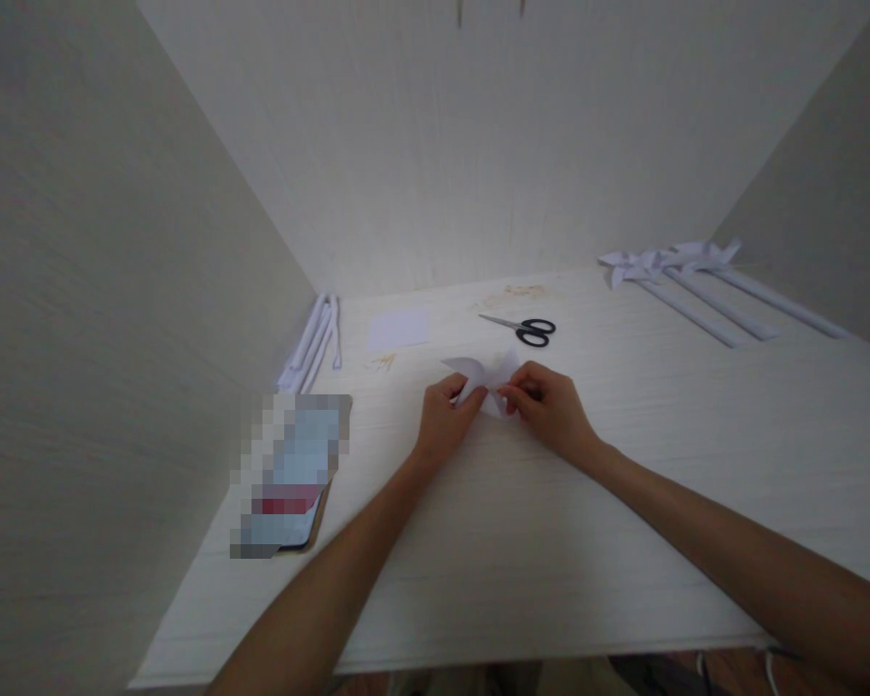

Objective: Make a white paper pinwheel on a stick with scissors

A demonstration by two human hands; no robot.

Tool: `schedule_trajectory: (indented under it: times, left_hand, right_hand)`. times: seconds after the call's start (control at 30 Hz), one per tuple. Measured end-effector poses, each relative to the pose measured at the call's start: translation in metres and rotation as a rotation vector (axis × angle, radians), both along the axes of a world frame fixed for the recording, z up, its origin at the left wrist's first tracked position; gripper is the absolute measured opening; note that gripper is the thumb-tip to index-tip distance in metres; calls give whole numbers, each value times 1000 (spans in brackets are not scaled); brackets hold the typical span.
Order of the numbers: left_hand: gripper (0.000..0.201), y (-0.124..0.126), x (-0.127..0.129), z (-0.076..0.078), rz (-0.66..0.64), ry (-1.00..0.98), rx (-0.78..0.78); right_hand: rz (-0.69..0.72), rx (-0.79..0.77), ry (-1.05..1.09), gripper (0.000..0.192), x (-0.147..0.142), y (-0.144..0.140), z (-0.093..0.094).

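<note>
A white paper pinwheel head (487, 379) with curled blades is held between my two hands over the middle of the table. My left hand (446, 411) pinches its left side, thumb on top near the centre. The fingertips of my right hand (547, 401) are closed on the paper's right side; whether something small is also between them I cannot make out. Just beyond the hands lie black-handled scissors (526, 329), blades pointing left. A flat white paper square (398, 330) rests to the left of them.
Several finished-looking paper pinwheels on rolled sticks (725, 300) lie at the back right. Rolled white paper sticks (311, 343) lean together at the left wall. A phone (301, 474) with a blurred screen lies front left. Small wooden toothpick-like bits (384, 362) and more thin pieces (526, 291) are scattered behind.
</note>
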State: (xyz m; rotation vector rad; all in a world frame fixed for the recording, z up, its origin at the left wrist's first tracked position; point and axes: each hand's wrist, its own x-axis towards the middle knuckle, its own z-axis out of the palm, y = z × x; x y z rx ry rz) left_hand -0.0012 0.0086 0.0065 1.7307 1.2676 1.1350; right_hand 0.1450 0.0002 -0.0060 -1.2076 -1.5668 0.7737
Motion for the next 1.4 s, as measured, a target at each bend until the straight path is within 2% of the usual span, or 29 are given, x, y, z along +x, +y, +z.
schedule_trajectory:
  times: [0.2,0.4,0.57,0.87,1.0,1.2,1.4]
  left_hand:
    - [21,0,-1,0,-21,4,16]
    - [19,1,-2,0,-29,-19,-44]
    - [18,0,-1,2,-57,-77,-90]
    - [21,2,-4,1,44,-80,-107]
    - [22,2,-3,1,44,-89,-112]
    - [24,-1,-1,3,31,-67,-98]
    - [25,0,-1,1,30,14,-59]
  right_hand:
    - [-15,-99,177,19,-2,2,-3]
    - [63,-206,280,21,-3,2,1]
    - [109,-172,335,19,-3,3,0]
    - [141,-126,424,16,-2,4,2]
    - [101,-125,383,15,-2,4,1]
    - [23,-16,170,9,0,4,-4]
    - [-40,-13,22,17,1,2,1]
